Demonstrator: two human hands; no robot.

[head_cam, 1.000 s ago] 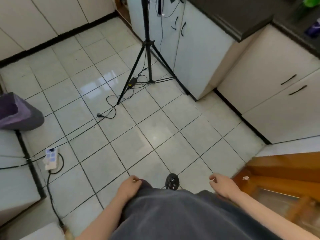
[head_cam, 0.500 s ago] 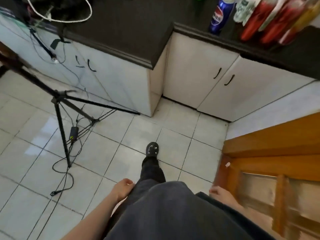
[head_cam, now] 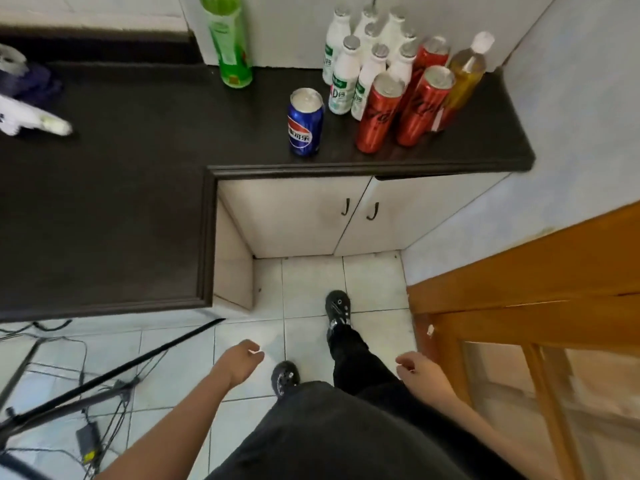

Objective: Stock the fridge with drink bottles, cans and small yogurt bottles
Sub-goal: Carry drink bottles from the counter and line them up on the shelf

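Left hand (head_cam: 242, 362): hangs low over the floor tiles, fingers loosely curled, holding nothing.
Right hand (head_cam: 420, 370): hangs beside the dark trouser leg, fingers loosely curled, empty too.
Blue can (head_cam: 305, 123): upright on the dark countertop (head_cam: 138, 150), near its front edge, apart from the others.
Red cans (head_cam: 379, 114): three, upright, close together to the right of the blue can.
Small white bottles (head_cam: 346, 74): a tight upright cluster behind the cans, by the wall.
Amber bottle (head_cam: 465, 74): upright, just beside the red cans at the right end.
Green bottle (head_cam: 230, 39): upright near the back wall, well left of the group.
Floor, left: tripod leg (head_cam: 104, 372) and cables.
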